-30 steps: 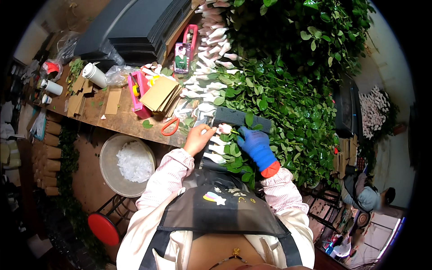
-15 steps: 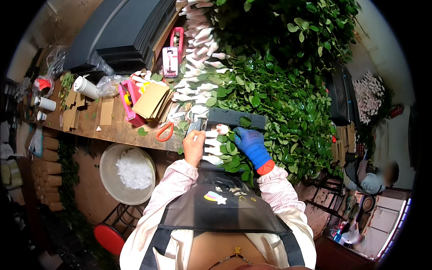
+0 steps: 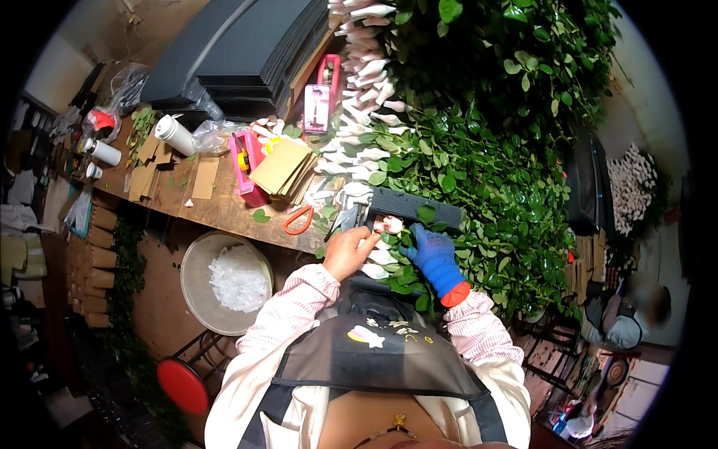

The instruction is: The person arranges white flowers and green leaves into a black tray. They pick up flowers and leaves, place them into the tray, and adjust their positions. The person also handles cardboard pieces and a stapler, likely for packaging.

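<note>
My bare left hand (image 3: 348, 251) rests at the bench's front edge, its fingers closed on a pale pink rose head (image 3: 390, 224). My right hand (image 3: 434, 258), in a blue glove with a red cuff, grips the leafy stems of that rose just to the right. Both hands are in front of a flat black tray (image 3: 415, 206). More white-sleeved rose buds (image 3: 359, 161) lie in a row behind, beside a big heap of green foliage (image 3: 486, 172). Red-handled scissors (image 3: 299, 219) lie left of my left hand.
The wooden bench (image 3: 217, 209) carries a pink box (image 3: 250, 168), a stack of cardboard pieces (image 3: 280, 166), white cups (image 3: 176, 135) and black sheets (image 3: 239, 52). Below it stand a white bucket of scraps (image 3: 224, 280) and a red stool (image 3: 179, 385). Another person sits at far right (image 3: 636, 314).
Both hands stay at the same spot by the black tray. My left hand has shifted slightly on the rose head; my head has tilted, moving the whole view.
</note>
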The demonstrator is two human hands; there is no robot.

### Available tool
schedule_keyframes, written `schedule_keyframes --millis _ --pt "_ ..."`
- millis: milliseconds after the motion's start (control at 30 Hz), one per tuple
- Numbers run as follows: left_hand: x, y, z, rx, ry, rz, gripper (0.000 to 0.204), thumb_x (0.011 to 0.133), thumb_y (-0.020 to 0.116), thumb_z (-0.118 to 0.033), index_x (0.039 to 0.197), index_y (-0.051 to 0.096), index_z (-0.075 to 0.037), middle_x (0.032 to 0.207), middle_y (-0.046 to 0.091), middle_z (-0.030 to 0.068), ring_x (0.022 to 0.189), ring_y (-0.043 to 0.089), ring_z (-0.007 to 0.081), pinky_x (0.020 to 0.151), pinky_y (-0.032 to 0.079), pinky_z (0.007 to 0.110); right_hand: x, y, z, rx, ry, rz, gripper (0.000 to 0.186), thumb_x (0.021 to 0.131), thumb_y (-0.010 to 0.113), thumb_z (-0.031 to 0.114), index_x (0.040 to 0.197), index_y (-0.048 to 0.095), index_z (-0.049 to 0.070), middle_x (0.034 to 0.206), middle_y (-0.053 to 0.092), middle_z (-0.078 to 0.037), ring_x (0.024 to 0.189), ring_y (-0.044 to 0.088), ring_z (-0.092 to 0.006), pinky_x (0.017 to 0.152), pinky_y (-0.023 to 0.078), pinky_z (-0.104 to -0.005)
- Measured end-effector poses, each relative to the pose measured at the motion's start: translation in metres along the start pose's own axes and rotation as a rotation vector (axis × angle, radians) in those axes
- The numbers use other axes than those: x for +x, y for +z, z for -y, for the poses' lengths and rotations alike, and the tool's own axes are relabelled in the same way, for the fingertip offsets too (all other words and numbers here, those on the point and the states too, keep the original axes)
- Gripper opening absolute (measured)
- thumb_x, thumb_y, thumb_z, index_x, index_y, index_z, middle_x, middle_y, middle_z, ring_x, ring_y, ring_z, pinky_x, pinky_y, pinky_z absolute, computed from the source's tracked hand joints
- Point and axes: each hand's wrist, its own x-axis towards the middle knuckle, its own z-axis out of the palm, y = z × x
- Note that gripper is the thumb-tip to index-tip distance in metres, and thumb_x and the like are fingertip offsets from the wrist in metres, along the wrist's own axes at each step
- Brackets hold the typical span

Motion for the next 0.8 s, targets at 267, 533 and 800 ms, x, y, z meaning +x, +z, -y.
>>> schedule_keyframes --millis 267,533,800 --pt "-0.009 -0.036 0.034 -0.603 -0.168 -0.339 0.024 0.097 0.062 -0.014 0.076 0.058 -0.004 0.071 0.059 0.0011 0.069 0.052 0.0075 0.062 0.044 0.028 -0.003 -0.011 -0.006 0.123 0.015 0.057 0.063 0.08 0.073 0.052 0.129 0.056 0.016 0.097 0.073 -0.013 0.089 0.071 -0.0324 0.077 0.054 -0.0441" --pt "-0.024 -0.031 0.014 -0.013 -0.114 0.112 0.043 0.084 0.078 -0.045 0.092 0.061 -0.005 0.071 0.063 0.0123 0.068 0.062 0.0249 0.067 0.049 0.037 -0.033 -0.05 0.022 0.137 -0.2 0.086 0.035 0.089 0.067 0.046 0.106 0.062 0.016 0.087 0.072 -0.01 0.078 0.07 -0.0319 0.067 0.053 -0.0444" --pt "-0.023 -0.011 0.017 -0.212 -0.097 0.095 0.028 0.096 0.067 -0.031 0.09 0.068 -0.004 0.07 0.061 0.0072 0.068 0.059 0.0169 0.062 0.046 0.035 -0.019 0.009 0.021 -0.022 -0.129 0.072 0.032 0.09 0.063 0.043 0.101 0.058 0.013 0.079 0.07 -0.011 0.075 0.069 -0.0336 0.065 0.05 -0.0483"
